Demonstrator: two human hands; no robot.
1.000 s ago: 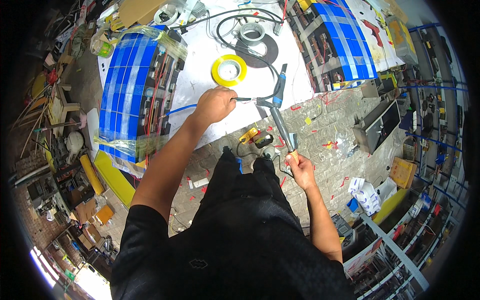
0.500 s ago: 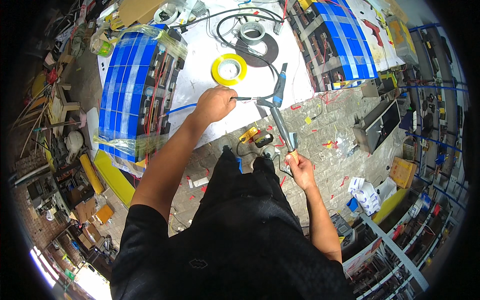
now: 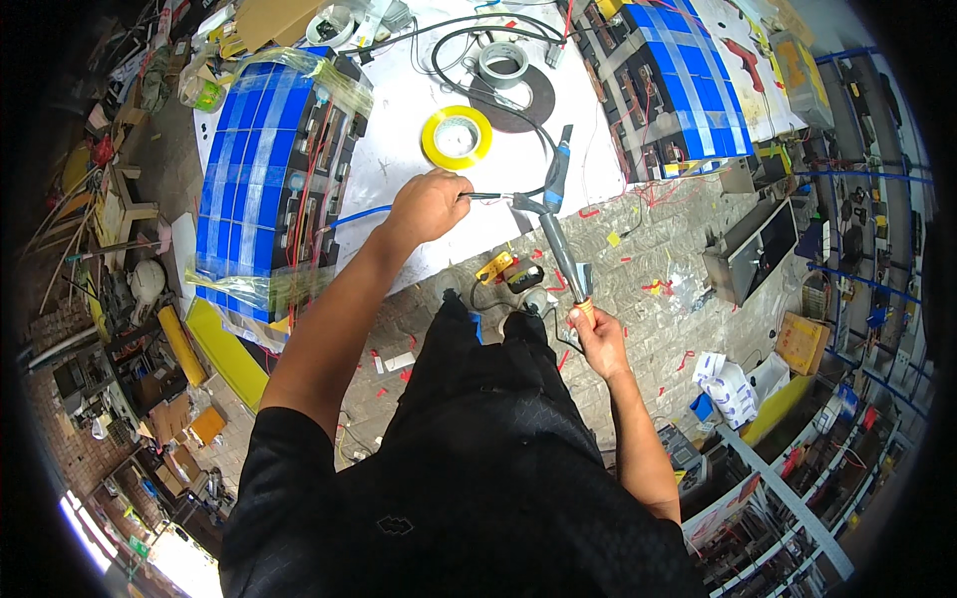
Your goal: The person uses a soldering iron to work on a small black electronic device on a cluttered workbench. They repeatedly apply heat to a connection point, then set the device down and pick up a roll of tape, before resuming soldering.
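Weight probably gathers toward the head of the long grey-and-blue tool with an orange grip (image 3: pixel 562 244), which looks rigid and fairly heavy; the orange end suits holding. It slants over the near edge of the white-topped bench (image 3: pixel 399 125). Right hand (image 3: pixel 601 342): fingers wrapped around that grip. Left hand (image 3: pixel 431 206): fingers closed on a thin black cable (image 3: pixel 487 196), likely flexible and springy, best held near the tool's head. Counted: one tool, two blue taped blocks (image 3: pixel 251 164), one yellow tape roll (image 3: pixel 485 140), one dark flat disc (image 3: pixel 533 108).
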